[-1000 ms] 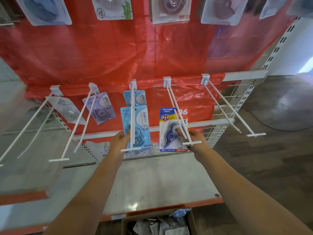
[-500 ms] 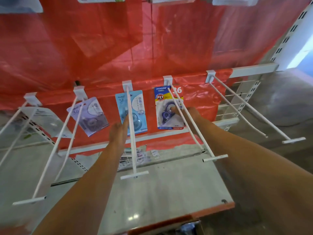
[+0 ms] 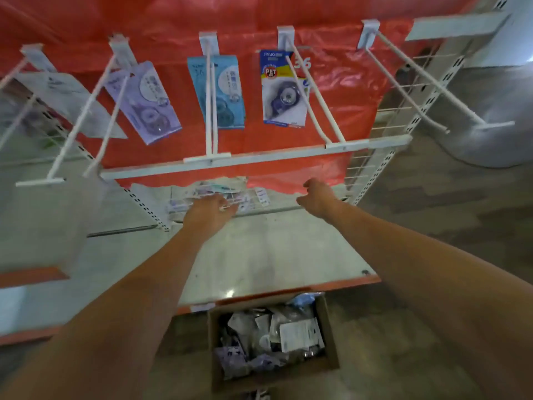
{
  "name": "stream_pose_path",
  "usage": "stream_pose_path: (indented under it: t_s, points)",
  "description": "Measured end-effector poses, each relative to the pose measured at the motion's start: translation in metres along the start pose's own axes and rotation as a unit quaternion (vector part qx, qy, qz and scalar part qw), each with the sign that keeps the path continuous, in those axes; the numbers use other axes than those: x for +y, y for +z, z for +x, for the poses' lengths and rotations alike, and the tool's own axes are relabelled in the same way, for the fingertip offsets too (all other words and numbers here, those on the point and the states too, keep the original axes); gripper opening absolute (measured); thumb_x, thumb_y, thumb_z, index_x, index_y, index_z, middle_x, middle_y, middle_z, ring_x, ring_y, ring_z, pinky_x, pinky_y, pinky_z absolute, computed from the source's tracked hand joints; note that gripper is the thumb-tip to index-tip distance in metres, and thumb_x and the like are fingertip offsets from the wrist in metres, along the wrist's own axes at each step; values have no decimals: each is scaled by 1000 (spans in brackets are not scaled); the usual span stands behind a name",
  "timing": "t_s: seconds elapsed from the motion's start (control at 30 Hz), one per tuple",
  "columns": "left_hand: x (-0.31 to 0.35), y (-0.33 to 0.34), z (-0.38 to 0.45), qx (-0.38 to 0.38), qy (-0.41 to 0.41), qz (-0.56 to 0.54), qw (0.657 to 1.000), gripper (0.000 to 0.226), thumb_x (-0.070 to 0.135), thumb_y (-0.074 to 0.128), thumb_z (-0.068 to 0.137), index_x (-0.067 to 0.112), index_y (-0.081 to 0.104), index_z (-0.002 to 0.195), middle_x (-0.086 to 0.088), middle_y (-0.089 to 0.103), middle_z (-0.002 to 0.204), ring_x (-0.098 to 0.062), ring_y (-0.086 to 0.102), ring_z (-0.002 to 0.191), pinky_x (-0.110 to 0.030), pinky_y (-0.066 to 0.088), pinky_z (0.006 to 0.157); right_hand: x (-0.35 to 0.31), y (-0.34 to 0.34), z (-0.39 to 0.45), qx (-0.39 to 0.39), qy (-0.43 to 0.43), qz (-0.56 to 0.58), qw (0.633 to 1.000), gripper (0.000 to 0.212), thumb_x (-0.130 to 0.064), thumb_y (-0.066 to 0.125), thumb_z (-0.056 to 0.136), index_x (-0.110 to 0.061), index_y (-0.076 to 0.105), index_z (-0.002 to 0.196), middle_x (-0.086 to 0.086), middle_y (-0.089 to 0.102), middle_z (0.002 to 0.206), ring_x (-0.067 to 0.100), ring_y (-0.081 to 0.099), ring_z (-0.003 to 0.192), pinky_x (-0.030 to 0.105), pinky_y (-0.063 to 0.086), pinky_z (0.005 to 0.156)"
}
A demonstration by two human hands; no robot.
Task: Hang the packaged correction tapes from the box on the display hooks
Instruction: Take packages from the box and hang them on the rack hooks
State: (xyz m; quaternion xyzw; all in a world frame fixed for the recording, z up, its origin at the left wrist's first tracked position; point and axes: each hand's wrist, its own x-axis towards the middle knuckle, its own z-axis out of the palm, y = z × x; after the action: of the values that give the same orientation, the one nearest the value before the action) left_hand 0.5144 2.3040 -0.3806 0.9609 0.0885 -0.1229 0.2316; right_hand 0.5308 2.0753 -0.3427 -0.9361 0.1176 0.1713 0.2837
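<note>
Both hands have let go of the hung packs and dropped below the hooks; left hand and right hand hang loosely curled, empty. Blue pack and yellow-topped pack sit far back on their hooks. Remaining packs lie in the box, below, nearer the person, roughly between both hands.

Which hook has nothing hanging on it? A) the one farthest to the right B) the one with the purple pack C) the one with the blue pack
A: the far-right hook is bare, while the blue pack and purple pack hang on theirs.
</note>
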Motion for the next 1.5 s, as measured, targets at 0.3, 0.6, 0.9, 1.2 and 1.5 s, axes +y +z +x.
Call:
stream_pose_path:
  t_s: [0.3,0.6,0.9,1.2,1.5]
  points:
    - [-43,99,-120,-105,-13,113,988,44,48,49,94,18,53,126,-4,56,128,-24,49,120,-39,42,99,111,86,-72,-151,-56,-130,978,48,-17,52,93,-8,38,138,15,42,140,32,43,126,33,40,96]
    - [-124,206,-178,-208,-15,196,958,35,36,50,95,18,54,125,-6,59,124,-25,55,113,-38,48,92,206,182,-112,-254,-75,-218,939,33,-17,46,97,-4,51,127,14,55,127,29,55,109,33,43,87]
    - [-211,334,-151,-234,39,260,936,45,32,52,94,16,42,135,-9,48,131,-27,45,119,-39,44,96,292,325,-85,-260,-6,-220,940,48,-16,53,94,-5,39,138,15,45,138,29,47,124,31,41,96]
    - [-270,414,-121,-148,180,384,893,63,30,61,88,20,27,141,-6,49,130,-22,49,117,-32,45,91,368,442,-31,-192,-53,-336,921,58,-20,58,90,-9,31,140,15,38,142,30,40,128,41,38,107]
    - [-288,428,-105,-130,202,319,917,71,19,65,86,26,21,141,-1,65,96,-17,62,86,-30,52,67,383,463,-6,-157,-79,-368,913,67,-21,54,92,-4,17,145,18,35,146,32,43,128,36,39,100]
